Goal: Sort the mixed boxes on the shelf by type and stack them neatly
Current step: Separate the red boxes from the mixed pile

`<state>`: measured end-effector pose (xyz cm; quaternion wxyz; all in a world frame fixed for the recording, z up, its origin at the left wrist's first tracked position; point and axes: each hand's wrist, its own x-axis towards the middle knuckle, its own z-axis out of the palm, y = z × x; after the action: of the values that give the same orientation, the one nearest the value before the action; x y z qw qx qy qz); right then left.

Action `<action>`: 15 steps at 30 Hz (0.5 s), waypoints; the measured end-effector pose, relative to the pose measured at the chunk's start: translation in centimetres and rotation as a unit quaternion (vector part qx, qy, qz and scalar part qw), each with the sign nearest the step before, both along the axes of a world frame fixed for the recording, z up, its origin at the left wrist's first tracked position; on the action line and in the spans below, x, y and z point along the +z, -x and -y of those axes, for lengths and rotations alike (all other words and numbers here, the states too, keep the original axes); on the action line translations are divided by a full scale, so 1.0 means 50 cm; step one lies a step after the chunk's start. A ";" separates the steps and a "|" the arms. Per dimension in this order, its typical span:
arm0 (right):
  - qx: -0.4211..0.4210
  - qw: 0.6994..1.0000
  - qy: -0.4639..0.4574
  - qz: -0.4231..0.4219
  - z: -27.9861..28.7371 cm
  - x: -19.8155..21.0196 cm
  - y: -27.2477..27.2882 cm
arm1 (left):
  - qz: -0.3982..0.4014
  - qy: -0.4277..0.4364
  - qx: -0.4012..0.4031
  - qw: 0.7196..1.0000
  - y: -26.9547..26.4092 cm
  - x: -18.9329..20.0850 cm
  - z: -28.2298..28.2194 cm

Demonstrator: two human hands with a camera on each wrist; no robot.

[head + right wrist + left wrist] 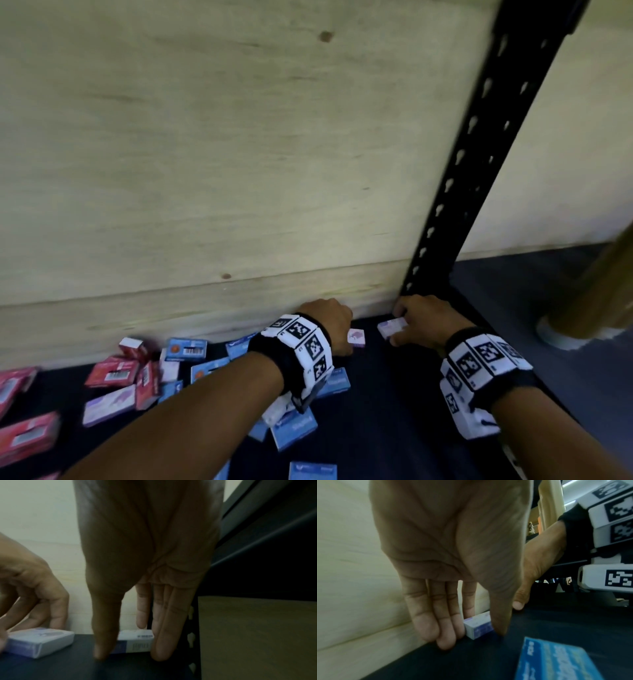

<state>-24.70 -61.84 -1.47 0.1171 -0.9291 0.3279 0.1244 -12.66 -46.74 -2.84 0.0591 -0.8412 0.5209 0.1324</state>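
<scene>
Two small lilac-and-white boxes lie on the dark shelf (394, 394) near its back right corner. My left hand (337, 325) reaches down over the left lilac box (356, 336). In the left wrist view, that hand (476, 635) pinches the box (477, 627) between its fingers and thumb. My right hand (399, 325) holds the right lilac box (392, 328) close to the plywood wall. In the right wrist view, the thumb and fingers of my right hand (130, 655) straddle that box (135, 641). The left lilac box (39, 641) shows beside it.
Mixed red (113, 371), blue (186, 348) and lilac (109, 404) boxes lie scattered at the shelf's left and front. A blue box (556, 661) lies just behind my left hand. The black slotted upright (455, 178) stands at the right corner, the plywood wall (205, 154) behind. A yellowish roll (596, 298) stands outside.
</scene>
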 end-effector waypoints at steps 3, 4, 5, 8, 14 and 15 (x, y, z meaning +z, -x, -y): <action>0.011 1.000 0.008 -0.007 0.004 -0.005 0.001 | -0.005 0.021 -0.004 1.000 -0.002 -0.001 -0.009; 0.016 1.000 0.014 -0.008 0.003 -0.006 0.000 | -0.009 0.031 -0.002 0.999 0.000 0.001 -0.013; 0.018 1.000 0.019 -0.008 0.002 -0.007 0.000 | -0.016 0.038 0.001 0.999 0.002 0.003 -0.018; 0.023 0.999 0.020 -0.010 -0.005 -0.001 0.000 | -0.028 0.041 0.011 0.999 -0.004 0.016 -0.042; 0.088 0.993 0.079 -0.030 -0.075 0.023 -0.018 | -0.015 0.050 0.032 0.998 -0.048 0.093 -0.154; 0.107 0.990 0.089 -0.025 -0.093 0.031 -0.025 | -0.013 0.048 0.034 0.998 -0.053 0.103 -0.179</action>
<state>-23.45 -57.19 0.07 0.0111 -0.9622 0.2391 0.1300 -10.02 -37.80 2.32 0.0075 -0.8586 0.4984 0.1198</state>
